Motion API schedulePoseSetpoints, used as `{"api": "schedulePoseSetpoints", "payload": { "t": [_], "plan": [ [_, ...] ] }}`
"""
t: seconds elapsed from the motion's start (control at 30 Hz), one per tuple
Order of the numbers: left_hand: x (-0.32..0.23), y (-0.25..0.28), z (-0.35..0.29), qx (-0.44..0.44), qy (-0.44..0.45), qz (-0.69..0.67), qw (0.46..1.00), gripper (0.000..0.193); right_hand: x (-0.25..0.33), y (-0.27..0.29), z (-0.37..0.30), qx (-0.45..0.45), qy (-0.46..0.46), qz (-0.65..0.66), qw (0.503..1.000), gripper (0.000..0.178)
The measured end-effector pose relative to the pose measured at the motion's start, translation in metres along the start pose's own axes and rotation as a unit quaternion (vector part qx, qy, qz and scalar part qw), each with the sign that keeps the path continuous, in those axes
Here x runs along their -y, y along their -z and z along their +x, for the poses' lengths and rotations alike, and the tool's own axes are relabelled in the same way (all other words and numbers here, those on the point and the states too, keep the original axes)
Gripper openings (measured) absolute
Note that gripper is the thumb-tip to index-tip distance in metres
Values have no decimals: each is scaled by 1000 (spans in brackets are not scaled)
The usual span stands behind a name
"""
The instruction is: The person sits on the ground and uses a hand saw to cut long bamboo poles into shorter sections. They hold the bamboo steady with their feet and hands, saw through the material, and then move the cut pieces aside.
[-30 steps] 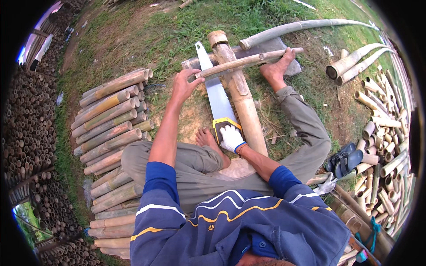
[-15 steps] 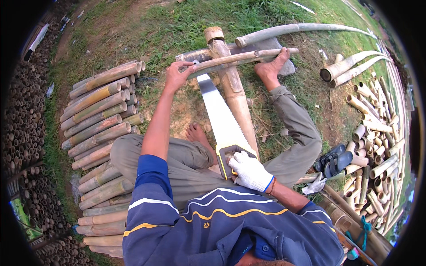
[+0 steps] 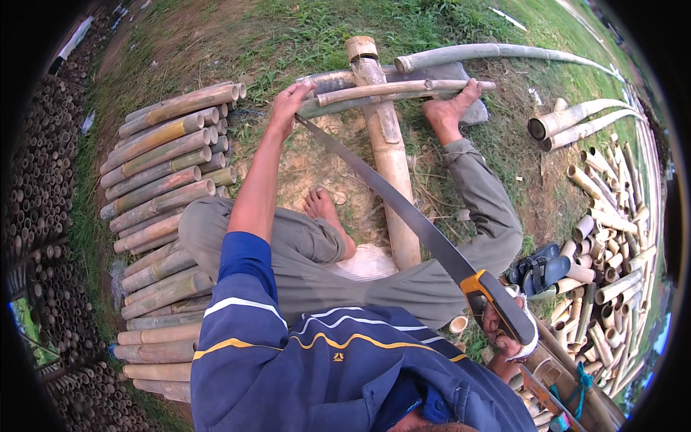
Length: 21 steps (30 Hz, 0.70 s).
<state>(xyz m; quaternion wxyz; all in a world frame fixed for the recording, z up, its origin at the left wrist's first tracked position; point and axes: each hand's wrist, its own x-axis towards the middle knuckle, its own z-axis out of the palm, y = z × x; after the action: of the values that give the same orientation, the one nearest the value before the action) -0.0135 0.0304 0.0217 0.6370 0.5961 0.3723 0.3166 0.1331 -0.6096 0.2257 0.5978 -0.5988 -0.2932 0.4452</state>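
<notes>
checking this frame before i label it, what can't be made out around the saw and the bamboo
- Head view: the right hand wraps the saw's black and orange handle, hiding the grip beneath.
- The left hand covers the thin bamboo pole where the saw blade meets it; any cut is hidden.
- The stacked bamboo lengths blur and bend toward the left rim.
- The sandals are too small for detail.

Outdoor bamboo-cutting yard (stacked bamboo poles (image 3: pixel 165 180))
</notes>
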Motion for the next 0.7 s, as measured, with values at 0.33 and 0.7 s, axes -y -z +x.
{"api": "schedulePoseSetpoints", "payload": {
  "t": [0.33, 0.7],
  "plan": [
    [6, 6, -28, -63, 173, 16, 983, 80, -74, -97, 134, 112, -68, 78, 988, 49],
    [14, -18, -26, -54, 110, 116, 986, 84, -109, -163, 196, 73, 63, -62, 993, 62]
  ]
}}
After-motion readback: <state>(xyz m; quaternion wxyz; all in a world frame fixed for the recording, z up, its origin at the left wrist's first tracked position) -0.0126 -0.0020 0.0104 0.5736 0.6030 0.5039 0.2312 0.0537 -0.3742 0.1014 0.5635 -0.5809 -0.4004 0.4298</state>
